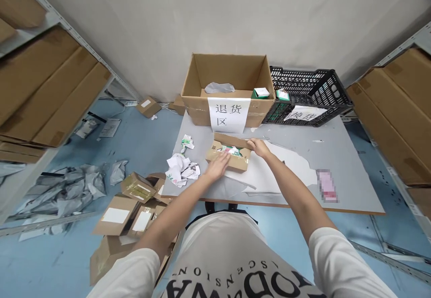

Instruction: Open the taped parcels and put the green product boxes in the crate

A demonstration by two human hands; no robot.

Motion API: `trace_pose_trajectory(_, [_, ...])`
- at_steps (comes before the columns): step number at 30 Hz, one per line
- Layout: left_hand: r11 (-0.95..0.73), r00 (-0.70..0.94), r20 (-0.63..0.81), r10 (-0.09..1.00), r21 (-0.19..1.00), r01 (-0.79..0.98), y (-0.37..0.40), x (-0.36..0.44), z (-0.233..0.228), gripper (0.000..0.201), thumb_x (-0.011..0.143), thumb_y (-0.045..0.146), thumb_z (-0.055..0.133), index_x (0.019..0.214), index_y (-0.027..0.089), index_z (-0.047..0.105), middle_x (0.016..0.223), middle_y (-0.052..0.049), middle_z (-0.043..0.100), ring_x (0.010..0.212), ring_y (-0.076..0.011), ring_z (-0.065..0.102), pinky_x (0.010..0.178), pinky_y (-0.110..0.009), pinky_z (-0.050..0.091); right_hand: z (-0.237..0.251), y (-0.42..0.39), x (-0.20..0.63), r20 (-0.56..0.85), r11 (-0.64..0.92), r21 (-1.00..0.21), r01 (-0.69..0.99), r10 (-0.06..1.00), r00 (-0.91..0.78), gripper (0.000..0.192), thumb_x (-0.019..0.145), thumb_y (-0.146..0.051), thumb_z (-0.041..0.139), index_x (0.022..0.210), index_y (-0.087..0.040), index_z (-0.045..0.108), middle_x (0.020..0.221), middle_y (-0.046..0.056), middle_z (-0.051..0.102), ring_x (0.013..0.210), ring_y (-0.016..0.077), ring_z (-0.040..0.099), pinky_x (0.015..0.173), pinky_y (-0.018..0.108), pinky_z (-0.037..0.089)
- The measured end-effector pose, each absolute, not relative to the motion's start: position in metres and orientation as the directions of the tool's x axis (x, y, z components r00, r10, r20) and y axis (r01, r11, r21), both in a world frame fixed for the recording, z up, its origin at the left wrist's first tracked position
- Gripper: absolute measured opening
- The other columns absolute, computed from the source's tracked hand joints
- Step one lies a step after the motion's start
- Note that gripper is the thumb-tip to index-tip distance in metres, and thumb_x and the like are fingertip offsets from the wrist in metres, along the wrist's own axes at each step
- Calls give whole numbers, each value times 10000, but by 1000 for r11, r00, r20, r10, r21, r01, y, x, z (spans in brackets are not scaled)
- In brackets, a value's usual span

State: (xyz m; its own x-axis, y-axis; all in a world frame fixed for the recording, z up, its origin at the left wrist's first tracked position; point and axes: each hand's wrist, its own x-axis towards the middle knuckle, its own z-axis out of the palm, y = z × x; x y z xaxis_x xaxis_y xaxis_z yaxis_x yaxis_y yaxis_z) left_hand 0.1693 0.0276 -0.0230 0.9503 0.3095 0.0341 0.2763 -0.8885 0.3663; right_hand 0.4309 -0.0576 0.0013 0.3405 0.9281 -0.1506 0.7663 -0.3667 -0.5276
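Small cardboard parcel (229, 154) lies on the grey table (350, 172), just in front of the large labelled carton (229, 89). Its flaps are already open, with packets showing inside. Left hand (218, 167) rests flat on the near flap, fingers spread and grasping nothing. Right hand (258, 147) pinches the far right flap. Judged part-done: contents not yet removed. Crumpled papers (182, 168) lie left of the parcel.

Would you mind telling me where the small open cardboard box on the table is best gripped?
Probably by its two short ends, from above. The small cardboard box lies flat and long, flaps open; the left hand rests on its near side and the right hand on its far right corner.
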Motion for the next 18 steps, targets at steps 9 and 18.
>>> trace_pose_trajectory(9, [-789,920,-27,391,505,350,125,140,-5,908,677,433,725,1417,134,294,1485,-184,290,1349,-298,329,1089,-441,312,-3,-75,393,49,-361,-584,727,878,476,345,923,-341,374,1162,-176,560,1156,111,633,1051,225,582,903,371,441])
trace_pose_trajectory(18, [-819,920,89,382,493,292,147,187,23,595,835,305,521,1378,112,371,1473,-145,336,1368,-253,299,1098,-398,293,20,-66,317,67,-60,-224,973,995,76,547,861,-327,528,1346,-103,414,1337,172,491,1189,295,441,987,418,345])
